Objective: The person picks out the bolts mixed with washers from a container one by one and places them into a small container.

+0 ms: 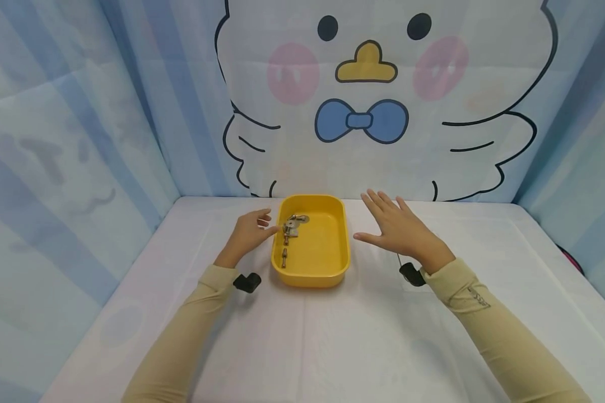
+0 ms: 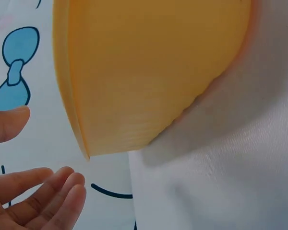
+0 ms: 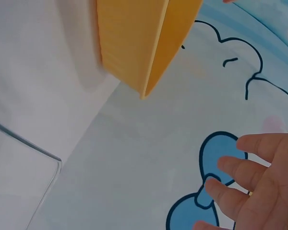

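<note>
The person's sleeves (image 1: 471, 302) come in from five and seven o'clock over a pale surface (image 1: 302, 347), each with a dark camera (image 1: 247, 282) at the wrist. Near the middle, a yellow tray (image 1: 315, 280) sits on the surface; inside it a lone bolt (image 1: 284, 258) lies at eight o'clock and a cluster of metal parts (image 1: 292, 226) at ten, all along one wall. The left hand (image 1: 250, 232) is at the tray's nine o'clock, fingers loosely bent and grasping nothing; whether its thumb touches the rim I cannot tell. The right hand (image 1: 398, 226), at three o'clock, is spread and free, apart from the tray. Just below that wrist, a clear thing (image 3: 26, 141) shows only its edges; being so faint, it could easily be knocked by a lowered forearm. A bump from the left thumb could tip or slide the tray, since the weight lies to that side, and small parts could roll or tangle. Beyond stands a cartoon backdrop (image 1: 302, 151).
</note>
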